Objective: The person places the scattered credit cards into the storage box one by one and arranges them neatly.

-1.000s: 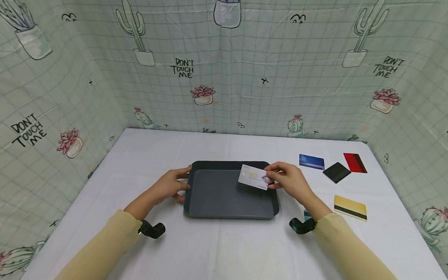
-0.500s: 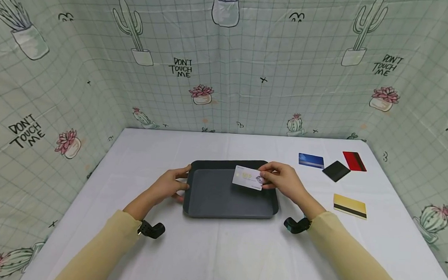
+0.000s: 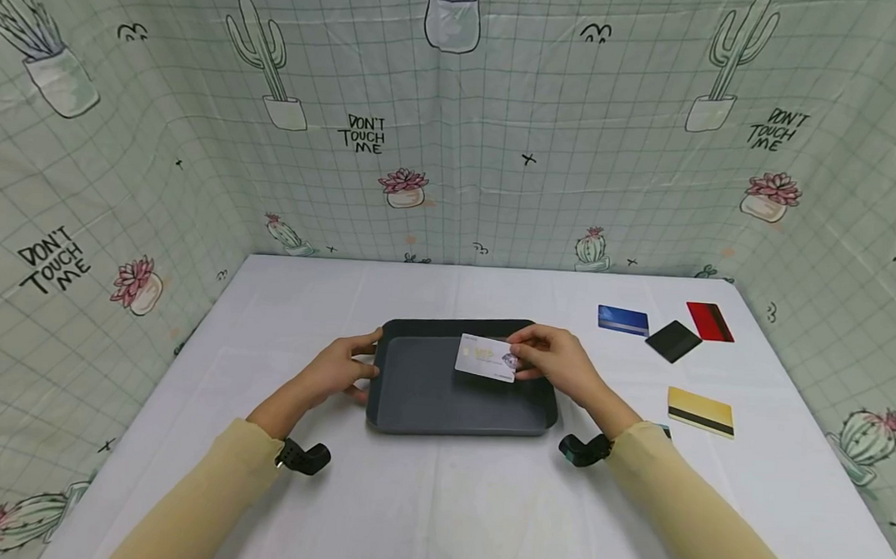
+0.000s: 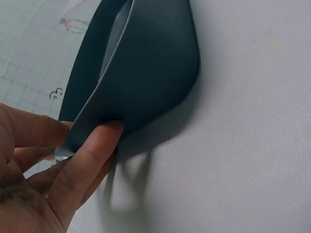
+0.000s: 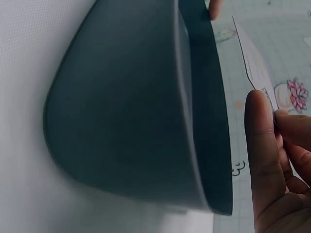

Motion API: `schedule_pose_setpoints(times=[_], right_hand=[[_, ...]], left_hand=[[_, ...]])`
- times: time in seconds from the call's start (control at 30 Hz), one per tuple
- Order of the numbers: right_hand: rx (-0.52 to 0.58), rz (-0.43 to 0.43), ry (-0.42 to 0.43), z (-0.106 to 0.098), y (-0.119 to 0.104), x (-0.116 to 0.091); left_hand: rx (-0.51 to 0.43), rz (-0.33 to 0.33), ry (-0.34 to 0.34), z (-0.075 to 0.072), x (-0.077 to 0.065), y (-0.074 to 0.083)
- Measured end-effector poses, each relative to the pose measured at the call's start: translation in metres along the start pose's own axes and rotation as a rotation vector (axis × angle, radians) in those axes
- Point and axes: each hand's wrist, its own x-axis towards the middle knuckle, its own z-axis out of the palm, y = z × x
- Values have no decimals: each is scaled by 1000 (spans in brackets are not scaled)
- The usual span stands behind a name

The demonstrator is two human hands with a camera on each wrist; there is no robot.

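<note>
Backdrop (image 3: pixel 456 96) reads "DON'T TOUCH ME" behind hands (image 3: pixel 334 369) (image 3: pixel 557 363) holding tray (image 3: pixel 428 399) and card (image 3: pixel 482 357).

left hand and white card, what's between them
The left part of the tray: its left rim and a bare stretch of its floor, between the left hand and the white card. The head view shows this.

Wht tbl (image 3: pixel 438 504); tray (image 3: pixel 428 399), 4+ cards (image 3: pixel 674 341)
</note>
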Motion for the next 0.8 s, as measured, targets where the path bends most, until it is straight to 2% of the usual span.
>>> schedule_pose_setpoints(times=[0.27, 0.57, 0.8], right_hand=[[32, -8, -21, 11, 0, 2], [17, -27, -42, 24, 1, 4], [34, -6, -75, 33, -2, 6]], left_hand=[[3, -3, 1, 0, 0, 1], [4, -3, -2, 0, -1, 1], [0, -13, 4, 0, -2, 1]])
